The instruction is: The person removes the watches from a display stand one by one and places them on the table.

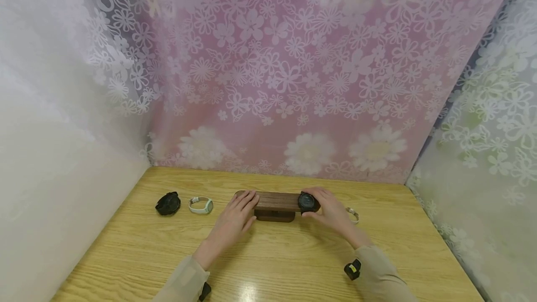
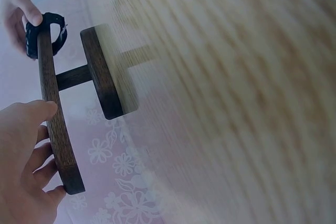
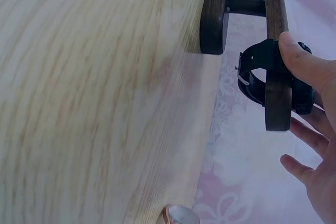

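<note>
A dark wooden T-shaped watch stand (image 1: pixel 277 201) stands upright on the table, its bar raised over a small base (image 2: pixel 100 74). My left hand (image 1: pixel 234 216) holds the bar's left end, thumb on the near edge and fingers over the far side. Around the right end of the bar sits a black wristwatch (image 1: pixel 307 202), its dial facing up. In the right wrist view its strap (image 3: pixel 254 85) loops below the bar with the buckle hanging underneath. My right hand (image 1: pixel 333 209) pinches this watch between thumb and fingers.
Left on the wood-grain table (image 1: pixel 268 255) lie another black watch (image 1: pixel 168 203) and a pale mint watch (image 1: pixel 201 205). A slim light-strapped watch (image 1: pixel 353 215) lies beyond my right hand. A floral pink curtain (image 1: pixel 277 83) hangs behind the table.
</note>
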Motion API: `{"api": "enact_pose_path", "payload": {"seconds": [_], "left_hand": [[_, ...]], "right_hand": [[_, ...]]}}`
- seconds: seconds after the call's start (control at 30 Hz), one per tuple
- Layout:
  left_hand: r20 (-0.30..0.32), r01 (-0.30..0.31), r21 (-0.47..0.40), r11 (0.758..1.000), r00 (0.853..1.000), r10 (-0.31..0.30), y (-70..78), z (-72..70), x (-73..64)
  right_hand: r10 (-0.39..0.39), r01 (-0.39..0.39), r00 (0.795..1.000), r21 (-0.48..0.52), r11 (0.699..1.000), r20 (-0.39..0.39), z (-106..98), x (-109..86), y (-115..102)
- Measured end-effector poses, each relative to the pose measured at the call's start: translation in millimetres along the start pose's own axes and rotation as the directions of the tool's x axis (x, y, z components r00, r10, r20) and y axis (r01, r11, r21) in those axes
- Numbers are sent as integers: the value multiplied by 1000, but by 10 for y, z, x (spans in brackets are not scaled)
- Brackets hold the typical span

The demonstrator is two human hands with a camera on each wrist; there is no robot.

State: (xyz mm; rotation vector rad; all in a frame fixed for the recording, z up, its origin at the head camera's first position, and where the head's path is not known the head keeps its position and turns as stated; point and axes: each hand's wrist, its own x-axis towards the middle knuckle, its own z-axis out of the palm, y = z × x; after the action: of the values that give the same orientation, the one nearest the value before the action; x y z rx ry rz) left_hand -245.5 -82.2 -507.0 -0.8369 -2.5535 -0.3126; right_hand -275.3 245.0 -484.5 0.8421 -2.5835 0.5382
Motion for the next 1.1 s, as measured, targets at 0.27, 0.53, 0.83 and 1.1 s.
{"api": "enact_pose_path", "payload": {"seconds": [0.27,0.53,0.83,1.1], "left_hand": [[3,-6,16,1000,1000,6,-2,-4,1],[-1,-11,10,1000,1000,11,2,-13,3],[-3,-17,11,1000,1000,17,-7,-1,-1],[-18,-15,2,1000,1000,15,-7,18,-1]], "right_hand": [[35,-35,999,-1,999,27,-99,-67,77],[66,-66,998,-4,998,21,-166,-146,172],[-6,-2,998,-128,992,-63,-302,-268,277],[-66,37,988,-198,979,-141,-395,-367,354]]}}
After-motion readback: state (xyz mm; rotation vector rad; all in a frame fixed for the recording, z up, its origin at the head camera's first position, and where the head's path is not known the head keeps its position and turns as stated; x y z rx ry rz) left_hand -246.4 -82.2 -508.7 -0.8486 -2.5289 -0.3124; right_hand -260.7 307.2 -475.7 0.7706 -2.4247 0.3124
